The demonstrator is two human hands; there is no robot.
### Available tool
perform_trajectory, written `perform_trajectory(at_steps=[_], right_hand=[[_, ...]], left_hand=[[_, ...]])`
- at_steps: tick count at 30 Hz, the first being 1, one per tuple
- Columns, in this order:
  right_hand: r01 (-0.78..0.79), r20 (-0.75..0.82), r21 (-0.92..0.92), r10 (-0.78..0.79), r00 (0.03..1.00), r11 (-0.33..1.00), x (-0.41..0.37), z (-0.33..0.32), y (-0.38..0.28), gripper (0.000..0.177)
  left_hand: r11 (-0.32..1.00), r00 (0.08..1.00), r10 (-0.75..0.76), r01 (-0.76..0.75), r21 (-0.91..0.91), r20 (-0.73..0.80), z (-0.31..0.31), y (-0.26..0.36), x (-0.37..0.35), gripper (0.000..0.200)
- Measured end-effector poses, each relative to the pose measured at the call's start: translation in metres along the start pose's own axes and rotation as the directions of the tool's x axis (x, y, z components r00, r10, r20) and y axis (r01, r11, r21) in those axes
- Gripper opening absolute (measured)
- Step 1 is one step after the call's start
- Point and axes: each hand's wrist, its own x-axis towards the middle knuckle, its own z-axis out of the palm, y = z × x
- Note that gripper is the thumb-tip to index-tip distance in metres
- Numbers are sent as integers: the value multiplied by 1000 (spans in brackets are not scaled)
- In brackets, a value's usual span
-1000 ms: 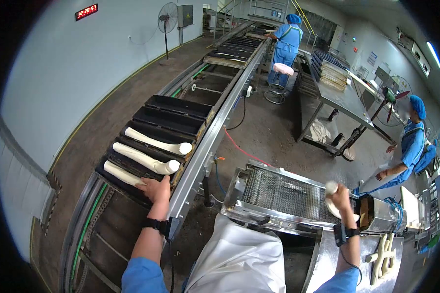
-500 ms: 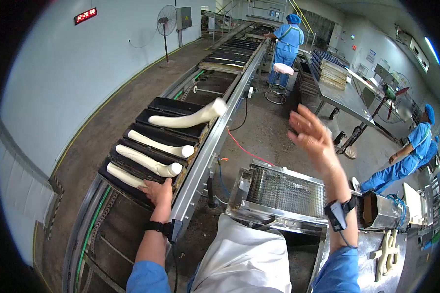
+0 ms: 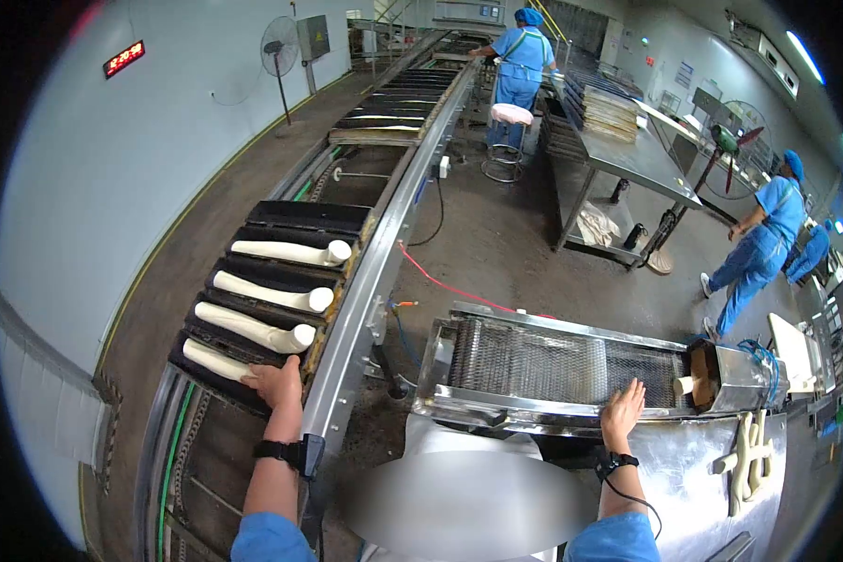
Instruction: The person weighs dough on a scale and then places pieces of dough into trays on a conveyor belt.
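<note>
Bread tins (image 3: pixel 262 223) lie side by side on the left conveyor, several holding long white dough rolls such as one dough roll (image 3: pixel 286 251) with its thick end at the right. My left hand (image 3: pixel 276 382) is at the nearest tin, its fingers closed over the right end of the nearest dough roll (image 3: pixel 214 360); that end is hidden. My right hand (image 3: pixel 623 412) has its fingers stretched out at the near edge of the mesh conveyor (image 3: pixel 534 370), holding nothing. A dough end (image 3: pixel 686 385) pokes out of the metal housing (image 3: pixel 745 379) on that belt.
Crossed dough strips (image 3: pixel 747 464) lie on the steel table (image 3: pixel 698 496) at right. A steel rail (image 3: pixel 365 281) edges the tin conveyor. A red hose (image 3: pixel 450 284) crosses the floor. A co-worker (image 3: pixel 520 66) stands at the far conveyor; another person (image 3: pixel 768 225) is at right.
My right hand has come down from mid-air to the mesh conveyor's edge. The farthest dough roll, lifted at its right end before, now lies in its tin. My left hand stays on the nearest dough roll.
</note>
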Motion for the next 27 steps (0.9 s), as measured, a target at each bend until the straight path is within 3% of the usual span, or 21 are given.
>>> perform_trajectory(at_steps=[2,6,8,11,14,16,18,20,24,26,27], right_hand=[[-16,-93,-33,13,996,999,9,5,11,60],[-78,-112,-44,73,991,996,26,-1,22,64],[-169,-80,-51,164,983,984,38,-6,23,74],[-155,-7,-160,156,988,975,49,-15,24,86],[-142,110,-160,160,981,977,57,-24,20,85],[-78,66,-193,93,994,978,63,-16,28,81],[56,228,-283,11,974,958,68,-26,33,71],[143,269,-334,-52,962,932,69,-46,31,49],[270,240,-385,-187,953,882,74,-50,51,46],[317,217,-411,-246,945,855,78,-47,55,47],[292,246,-332,-217,945,897,78,-49,49,39]], left_hand=[[996,997,-75,75,43,-2,4,5,1,106],[998,998,-53,53,19,-15,7,1,4,106],[997,997,-74,74,16,2,-1,8,-5,107],[994,995,-102,102,27,9,-7,14,-13,107],[992,992,-123,123,11,4,-14,16,-18,107],[990,990,-137,137,22,21,-14,12,-16,106],[990,991,-137,137,-33,12,-18,6,-16,105],[985,990,-144,144,-90,9,-21,-2,-14,105],[965,989,-135,117,-233,-63,-15,-39,-1,105],[870,968,-150,32,-491,-203,-16,-52,-1,100],[809,978,-124,2,-588,-168,-26,-58,-2,92]])
